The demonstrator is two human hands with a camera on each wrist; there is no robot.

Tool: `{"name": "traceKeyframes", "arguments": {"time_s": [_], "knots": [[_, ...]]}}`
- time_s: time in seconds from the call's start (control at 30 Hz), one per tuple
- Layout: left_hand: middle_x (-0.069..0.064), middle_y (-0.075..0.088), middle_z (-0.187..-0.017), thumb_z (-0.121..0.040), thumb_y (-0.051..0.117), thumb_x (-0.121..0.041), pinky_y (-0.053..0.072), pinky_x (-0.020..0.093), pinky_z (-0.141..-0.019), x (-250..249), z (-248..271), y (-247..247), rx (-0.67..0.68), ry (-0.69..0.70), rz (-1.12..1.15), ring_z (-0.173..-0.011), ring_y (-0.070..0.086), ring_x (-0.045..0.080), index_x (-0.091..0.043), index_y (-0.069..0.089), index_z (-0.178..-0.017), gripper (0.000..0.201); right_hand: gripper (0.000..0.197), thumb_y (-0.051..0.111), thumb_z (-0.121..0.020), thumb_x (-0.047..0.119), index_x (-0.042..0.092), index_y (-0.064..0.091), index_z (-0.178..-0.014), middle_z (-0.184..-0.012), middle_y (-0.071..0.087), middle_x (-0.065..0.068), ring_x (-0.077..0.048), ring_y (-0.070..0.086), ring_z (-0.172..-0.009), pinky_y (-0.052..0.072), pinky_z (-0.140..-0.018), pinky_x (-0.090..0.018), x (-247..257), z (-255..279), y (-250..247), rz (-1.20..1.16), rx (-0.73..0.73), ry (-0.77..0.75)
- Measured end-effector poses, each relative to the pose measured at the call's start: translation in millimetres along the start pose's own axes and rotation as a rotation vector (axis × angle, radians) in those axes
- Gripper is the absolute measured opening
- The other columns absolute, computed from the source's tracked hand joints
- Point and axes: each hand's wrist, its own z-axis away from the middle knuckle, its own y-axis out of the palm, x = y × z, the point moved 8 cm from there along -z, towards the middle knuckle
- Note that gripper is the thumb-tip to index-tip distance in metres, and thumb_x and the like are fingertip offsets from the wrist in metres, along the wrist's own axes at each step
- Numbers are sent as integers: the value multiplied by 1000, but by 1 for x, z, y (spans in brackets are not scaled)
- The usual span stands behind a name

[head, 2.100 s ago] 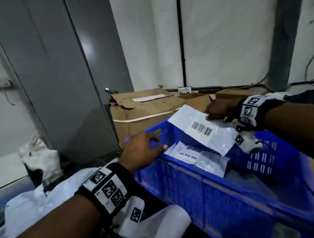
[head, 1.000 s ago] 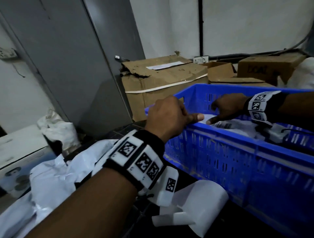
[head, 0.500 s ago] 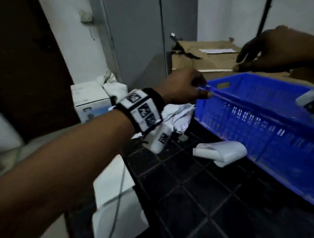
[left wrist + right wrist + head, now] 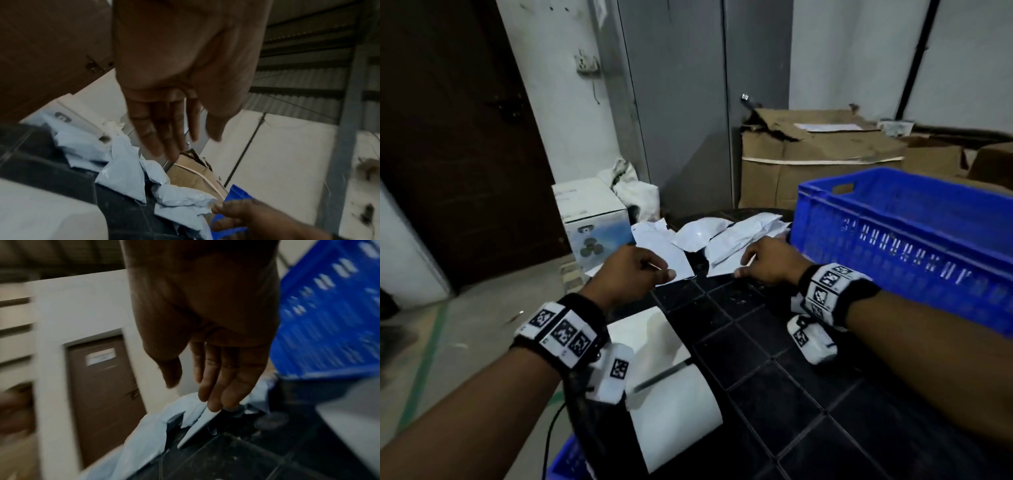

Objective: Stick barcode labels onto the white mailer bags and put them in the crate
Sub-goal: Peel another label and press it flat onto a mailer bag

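While the heap of white mailer bags (image 4: 726, 236) lies unlabelled on the dark tabletop (image 4: 784, 383), the job looks only part done — how many bags already sit in the crate cannot be told, since its inside is hidden from this angle. Going left to right: the white label printer (image 4: 674, 404) sits at the near left edge with a sheet of paper feeding out of it; the left hand (image 4: 631, 274) hovers above the left side of the heap, fingers fairly straight and loose in the wrist view, holding nothing; the right hand (image 4: 767, 263) reaches down with relaxed fingers, its fingertips (image 4: 216, 404) touching or just over the edge of a bag, not closed on it; the blue crate (image 4: 914, 246) stands at the right, just beside the bags. A fresh bag must be picked and labelled next.
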Motion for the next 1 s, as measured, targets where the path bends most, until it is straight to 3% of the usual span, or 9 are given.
{"name": "traceKeyframes", "arguments": {"time_s": [0.07,0.13,0.3,0.4,0.6,0.7,0.83,0.9,1.0], "knots": [[4,73,-77,-91,77,-21,52,25,-63,9,7,0,-58,-76,357,-67,67,15,-2,76,-95,19,30,78,-90,36,7,71,-88,-81,72,-16,-24,61,-65,52,-65,-36,-24,-17,12,-390,6,195],[14,76,-93,-95,73,-25,53,36,-71,14,8,-1,-128,-136,565,-75,71,25,-2,74,-100,23,25,71,-97,28,9,59,-85,-75,62,-17,-23,52,-51,43,-51,-30,-46,-28,22,-704,-45,364],[14,76,-97,-94,75,-28,52,35,-66,16,-10,18,-128,-164,586,-70,72,23,-3,73,-101,27,21,68,-99,26,9,60,-91,-72,55,-10,-21,51,-51,41,-47,-26,-72,-64,17,-809,-128,466],[11,75,-92,-95,74,-23,52,33,-62,15,-31,36,-93,-169,580,-70,71,23,-3,75,-99,20,28,68,-98,29,12,57,-80,-63,51,-11,-20,49,-46,41,-46,-27,-76,-82,17,-864,-123,473],[19,66,-76,-92,74,-12,50,34,-60,0,-99,87,117,-163,426,-66,61,26,5,72,-97,18,29,63,-102,22,15,47,-78,-63,41,-7,-15,39,-37,31,-38,-21,-77,-101,17,-889,-72,406],[18,66,-72,-86,82,-18,57,46,-63,-5,-136,102,109,-141,317,-64,62,27,-4,71,-96,21,22,62,-103,22,15,50,-85,-67,41,-7,-16,41,-44,32,-42,-21,-82,-100,7,-892,-85,402],[13,67,-127,-83,82,-38,51,38,-99,-14,-180,120,31,-91,-62,-116,65,29,-14,53,-138,67,24,65,-101,33,11,56,-102,-91,57,-13,-22,51,-60,53,-64,-35,-95,-99,1,-886,-45,465],[14,58,-141,-89,75,-37,44,34,-104,-15,-190,135,25,-16,-217,-129,56,31,-11,44,-146,70,28,66,-100,37,11,57,-99,-100,61,-13,-24,58,-69,57,-77,-42,-97,-98,-4,-843,-34,465],[22,57,-135,-94,65,-40,45,39,-103,-21,-202,166,28,94,-321,-125,56,39,-10,41,-145,64,25,67,-100,36,12,59,-99,-97,64,-12,-25,60,-73,51,-59,-33,-107,-98,-15,-795,-61,432]]}}
